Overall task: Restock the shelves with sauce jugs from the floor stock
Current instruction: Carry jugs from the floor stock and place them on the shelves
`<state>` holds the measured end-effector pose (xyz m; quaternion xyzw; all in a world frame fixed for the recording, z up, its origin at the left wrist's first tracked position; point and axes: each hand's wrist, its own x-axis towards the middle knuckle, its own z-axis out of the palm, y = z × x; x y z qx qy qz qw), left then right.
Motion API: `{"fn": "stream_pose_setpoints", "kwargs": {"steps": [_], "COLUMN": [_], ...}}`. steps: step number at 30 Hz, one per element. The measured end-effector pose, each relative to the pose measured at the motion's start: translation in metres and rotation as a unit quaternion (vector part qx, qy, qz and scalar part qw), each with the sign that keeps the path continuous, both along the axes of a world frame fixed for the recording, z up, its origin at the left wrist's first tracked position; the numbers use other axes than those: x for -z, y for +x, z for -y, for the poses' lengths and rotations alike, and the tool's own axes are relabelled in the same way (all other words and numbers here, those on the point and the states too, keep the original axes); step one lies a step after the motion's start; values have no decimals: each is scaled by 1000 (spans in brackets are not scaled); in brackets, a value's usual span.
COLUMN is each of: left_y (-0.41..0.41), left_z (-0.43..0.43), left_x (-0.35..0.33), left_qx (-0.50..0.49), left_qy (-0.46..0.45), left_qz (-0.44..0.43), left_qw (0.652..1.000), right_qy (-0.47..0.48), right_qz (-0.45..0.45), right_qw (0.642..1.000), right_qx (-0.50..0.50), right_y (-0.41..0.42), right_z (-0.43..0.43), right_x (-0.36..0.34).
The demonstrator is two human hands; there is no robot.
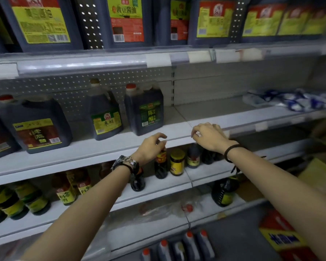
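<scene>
Dark sauce jugs stand on the middle shelf [94, 147]: a green-labelled jug [143, 110], a yellow-green-labelled jug [105, 114] and a big red-labelled jug [36, 125]. More jugs with orange caps [188, 245] stand on the floor below. My left hand [151, 146] hovers at the shelf's front edge below the green-labelled jug, fingers loosely curled and holding nothing. My right hand [209, 136] is over the same edge further right, fingers loosely bent, with no jug in it. Neither hand touches a jug.
Large jugs [127, 19] fill the top shelf. Bare shelf board [215, 110] lies right of the green-labelled jug, with blue-and-white packets [290, 98] at the far right. Small bottles and a jar [177, 162] sit on lower shelves. Cardboard boxes [282, 240] stand at the bottom right.
</scene>
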<state>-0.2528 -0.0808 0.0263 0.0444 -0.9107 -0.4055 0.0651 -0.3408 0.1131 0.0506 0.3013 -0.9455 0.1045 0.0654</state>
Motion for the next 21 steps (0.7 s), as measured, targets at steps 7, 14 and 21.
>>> {"fn": "stream_pose_setpoints", "kwargs": {"steps": [7,14,21], "left_y": [10,10,8], "left_z": [-47,-101,-132], "left_x": [30,70,115], "left_qx": [75,125,169], "left_qy": [-29,-61,-50], "left_qz": [13,71,100], "left_qw": [997,988,979], "right_qy": [-39,-18,-62], "right_qz": [-5,25,98], "right_qw": [998,990,979], "right_qx": [52,140,165], "right_y": [52,91,134], "right_z": [-63,-109,-139], "right_x": [30,83,139]}}
